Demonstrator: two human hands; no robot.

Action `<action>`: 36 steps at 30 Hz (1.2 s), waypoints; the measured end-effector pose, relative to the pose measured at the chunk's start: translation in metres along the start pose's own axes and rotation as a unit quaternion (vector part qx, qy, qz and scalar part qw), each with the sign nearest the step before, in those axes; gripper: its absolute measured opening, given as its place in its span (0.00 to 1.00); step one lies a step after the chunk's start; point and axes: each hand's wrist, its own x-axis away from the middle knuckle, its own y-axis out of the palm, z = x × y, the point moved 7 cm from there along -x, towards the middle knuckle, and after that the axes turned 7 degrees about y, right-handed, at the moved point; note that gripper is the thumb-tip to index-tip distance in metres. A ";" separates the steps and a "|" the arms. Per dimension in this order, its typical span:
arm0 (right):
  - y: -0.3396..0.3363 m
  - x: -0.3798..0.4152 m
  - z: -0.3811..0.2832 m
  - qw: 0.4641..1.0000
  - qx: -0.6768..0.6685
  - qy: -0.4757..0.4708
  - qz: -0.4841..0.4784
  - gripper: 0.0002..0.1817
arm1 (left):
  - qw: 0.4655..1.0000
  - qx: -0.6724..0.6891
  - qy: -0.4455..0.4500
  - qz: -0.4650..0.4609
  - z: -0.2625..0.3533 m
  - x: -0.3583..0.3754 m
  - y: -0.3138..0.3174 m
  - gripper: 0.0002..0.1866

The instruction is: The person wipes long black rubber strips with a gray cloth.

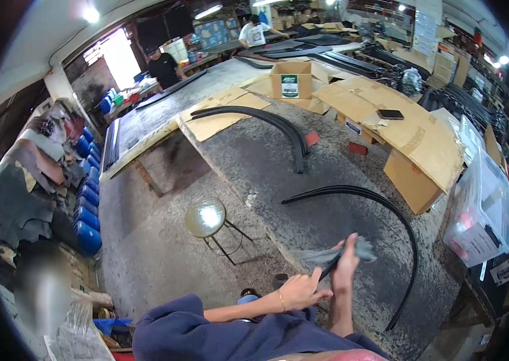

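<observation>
My right hand [344, 265] is closed around a grey cloth [364, 248], which sticks out on both sides of the fingers. A black strip [329, 268] runs from under this cloth toward my left hand [300, 292]. The left index finger and thumb stretch out beside the strip, while the other fingers look curled at it and are partly hidden. On the dark worktop [350, 225] in front of my hands lies a curved bundle of thin black strips [402, 219]. Farther off, a second curved black bundle [278, 123] rests partly on flat cardboard [221, 123].
A stool [205, 218] stands left of the worktop. On the right are a cardboard-topped box [414, 180], a phone [390, 114] and a clear plastic bin [480, 207]. Two reddish blocks [358, 148] and an open carton [291, 80] sit farther back. Two people [164, 69] work beyond.
</observation>
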 end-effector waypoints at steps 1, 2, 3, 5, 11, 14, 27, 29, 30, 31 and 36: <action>-0.007 -0.016 -0.015 0.998 -0.055 0.031 0.011 0.16 | 1.000 0.019 0.012 -0.017 0.005 0.005 0.007 0.31; -0.007 -0.025 -0.034 0.997 -0.067 -0.019 0.012 0.19 | 0.999 0.049 0.008 -0.008 0.005 0.006 0.010 0.27; -0.005 -0.024 -0.047 0.997 -0.079 -0.001 0.021 0.19 | 0.999 0.048 0.012 -0.014 0.005 0.007 0.010 0.27; -0.017 -0.048 -0.078 0.991 -0.126 -0.034 -0.029 0.19 | 0.999 0.022 0.037 -0.017 0.008 0.007 0.006 0.22; -0.025 -0.056 -0.137 0.964 -0.197 -0.106 -0.144 0.33 | 0.948 0.294 -0.007 0.123 -0.024 0.006 -0.028 0.11; 0.019 0.008 -0.062 0.979 -0.135 0.005 -0.153 0.38 | 0.913 0.367 0.010 0.180 -0.033 -0.014 -0.060 0.11; 0.156 0.019 -0.026 0.989 0.011 -0.083 -0.119 0.18 | 0.947 0.311 0.054 0.061 -0.100 0.039 -0.070 0.10; 0.180 0.023 -0.030 0.982 0.010 -0.080 -0.170 0.18 | 0.952 0.296 0.055 0.055 -0.111 0.042 -0.081 0.12; 0.187 0.023 -0.036 0.982 0.005 -0.088 -0.168 0.18 | 0.949 0.303 0.066 0.057 -0.112 0.043 -0.091 0.12; 0.198 0.024 -0.038 0.974 -0.032 -0.055 -0.219 0.17 | 0.945 0.312 0.073 0.061 -0.115 0.045 -0.099 0.12; 0.203 0.011 -0.100 0.875 -0.167 -0.084 -0.446 0.14 | 0.898 0.433 0.068 0.040 -0.148 0.066 -0.096 0.12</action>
